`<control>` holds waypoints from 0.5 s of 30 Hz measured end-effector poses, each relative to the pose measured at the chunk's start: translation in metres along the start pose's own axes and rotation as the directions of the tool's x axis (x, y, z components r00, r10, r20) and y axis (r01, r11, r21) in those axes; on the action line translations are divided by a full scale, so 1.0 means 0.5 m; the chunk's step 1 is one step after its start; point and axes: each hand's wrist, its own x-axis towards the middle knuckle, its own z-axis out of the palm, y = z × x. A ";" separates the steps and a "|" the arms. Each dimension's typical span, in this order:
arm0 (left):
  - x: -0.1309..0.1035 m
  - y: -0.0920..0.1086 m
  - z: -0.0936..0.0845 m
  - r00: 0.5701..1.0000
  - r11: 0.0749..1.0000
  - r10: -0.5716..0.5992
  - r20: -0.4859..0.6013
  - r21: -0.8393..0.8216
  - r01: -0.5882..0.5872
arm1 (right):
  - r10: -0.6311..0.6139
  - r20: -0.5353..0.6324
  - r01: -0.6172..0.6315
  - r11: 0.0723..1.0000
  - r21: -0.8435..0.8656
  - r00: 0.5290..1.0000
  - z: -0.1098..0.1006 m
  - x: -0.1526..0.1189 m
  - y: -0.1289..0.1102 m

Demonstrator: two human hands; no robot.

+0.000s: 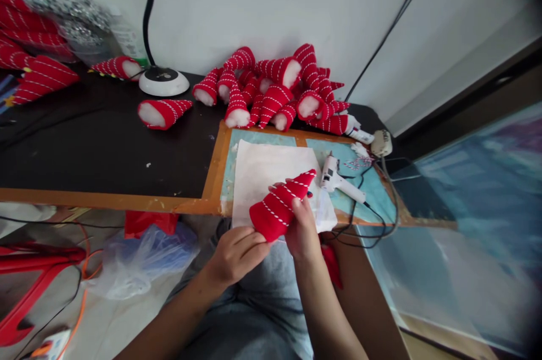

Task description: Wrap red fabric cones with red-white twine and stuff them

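Observation:
Between my hands is a red felt cone (277,207) wound with red-and-white twine, its tip pointing up and to the right over a white sheet (258,168). My left hand (239,253) pinches the cone's wide bottom edge. Wrapped around its right side is my right hand (302,227), with the thumb on the felt. A white glue gun (341,180) lies to the right of the sheet, apart from both hands. The cone's base and the fingers behind it are hidden.
Several stuffed red cones (275,100) are heaped by the wall, and one cone (163,113) lies alone on the black table (169,162). A lamp base (164,82) stands behind it. Cables (372,236) hang at the right edge; a plastic bag (139,264) is on the floor.

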 end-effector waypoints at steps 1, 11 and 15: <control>0.005 0.004 -0.002 0.988 0.981 0.141 0.056 0.126 -0.147 | -0.001 0.003 0.001 1.000 0.026 1.000 0.003 0.000 -0.001; 0.024 0.026 0.018 0.802 0.658 0.576 0.159 0.492 -0.570 | -0.120 0.115 0.123 0.992 -0.028 0.986 0.002 0.006 0.011; 0.024 0.026 0.014 0.806 0.668 0.572 0.152 0.483 -0.566 | -0.116 0.095 0.127 0.985 -0.120 0.989 0.004 0.007 0.013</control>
